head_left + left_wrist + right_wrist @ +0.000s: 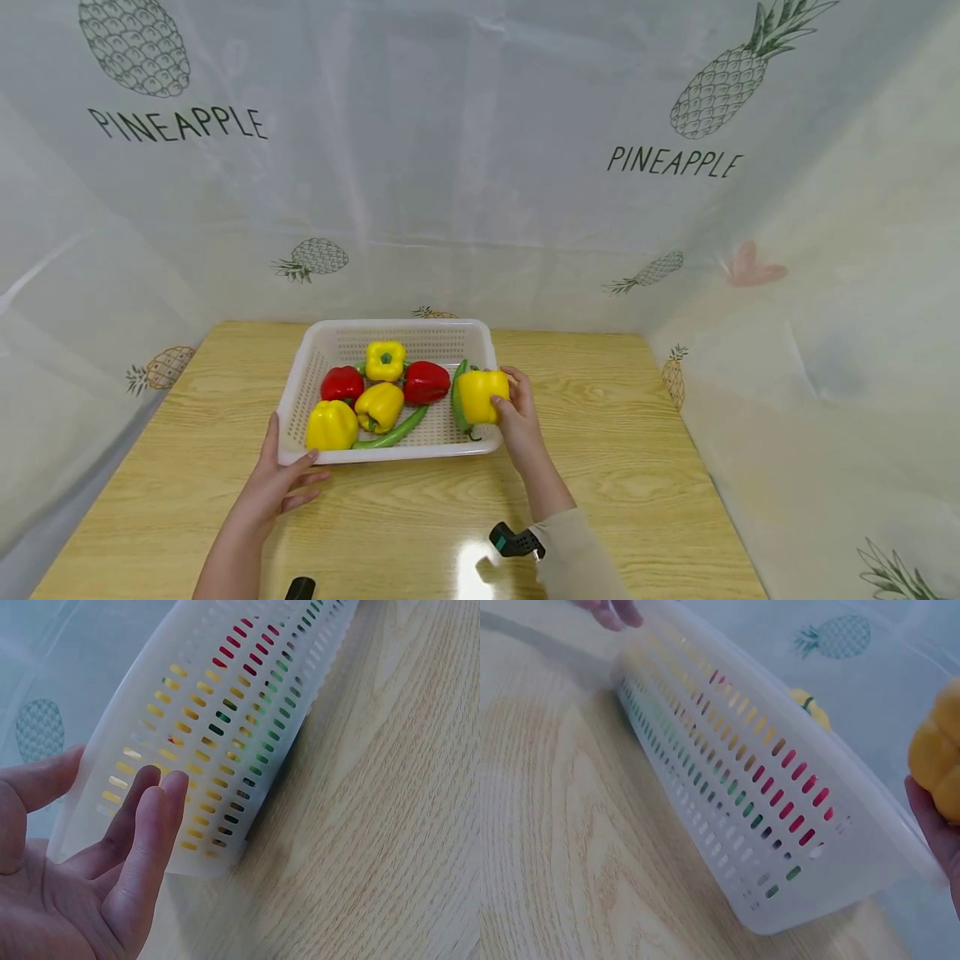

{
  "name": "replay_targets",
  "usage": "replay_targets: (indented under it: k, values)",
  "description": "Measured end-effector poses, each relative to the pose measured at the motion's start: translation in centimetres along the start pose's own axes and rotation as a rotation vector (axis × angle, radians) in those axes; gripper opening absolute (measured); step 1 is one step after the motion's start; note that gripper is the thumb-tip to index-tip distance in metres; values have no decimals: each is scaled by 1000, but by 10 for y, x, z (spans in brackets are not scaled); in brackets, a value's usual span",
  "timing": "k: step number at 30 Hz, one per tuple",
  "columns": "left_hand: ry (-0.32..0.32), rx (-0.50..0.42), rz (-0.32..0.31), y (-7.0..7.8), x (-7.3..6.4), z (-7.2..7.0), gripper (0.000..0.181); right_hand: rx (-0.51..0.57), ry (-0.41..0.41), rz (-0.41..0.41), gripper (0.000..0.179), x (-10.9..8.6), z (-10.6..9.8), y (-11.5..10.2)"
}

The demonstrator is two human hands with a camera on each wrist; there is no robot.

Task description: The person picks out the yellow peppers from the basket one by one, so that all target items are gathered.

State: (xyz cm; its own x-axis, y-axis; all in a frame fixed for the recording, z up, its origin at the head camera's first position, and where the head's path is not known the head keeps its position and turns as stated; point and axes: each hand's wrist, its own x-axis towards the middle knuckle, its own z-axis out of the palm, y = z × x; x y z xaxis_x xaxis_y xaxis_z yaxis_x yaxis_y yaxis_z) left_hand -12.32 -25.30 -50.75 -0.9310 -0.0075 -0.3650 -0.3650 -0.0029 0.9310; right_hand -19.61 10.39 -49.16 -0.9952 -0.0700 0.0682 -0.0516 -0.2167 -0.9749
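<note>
My right hand [522,423] grips a yellow bell pepper [482,397] above the right end of a white plastic basket [442,452]. The same yellow pepper shows at the right edge of the right wrist view. At the basket's near left corner, my left hand [279,482] touches the rim with its fingers extended and spread. Inside lie two red bell peppers [426,383], three more yellow bell peppers [332,426] and long green chili peppers [397,430], one of them partly hidden behind the held pepper.
A wood-grain table [600,442] carries the basket near its back edge. Hanging sheets [465,167] with pineapple prints enclose the table at the back and sides. Dark wrist devices [514,542] show near the forearms.
</note>
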Motion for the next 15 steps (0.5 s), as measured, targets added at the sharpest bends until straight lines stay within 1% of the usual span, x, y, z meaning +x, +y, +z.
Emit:
replay_targets:
  k: [3,7,10,15]
  values:
    - [-2,5,-8,1,0,0,99,10,64,2,44,-1,-5,2]
    - [-3,14,-19,1,-1,0,100,11,141,-11,43,-1,-14,3]
    - [-5,17,-28,1,-1,0,100,29,172,-27,43,-1,-24,4]
    - [-11,21,-43,1,-1,0,99,56,201,-43,43,-1,-39,4]
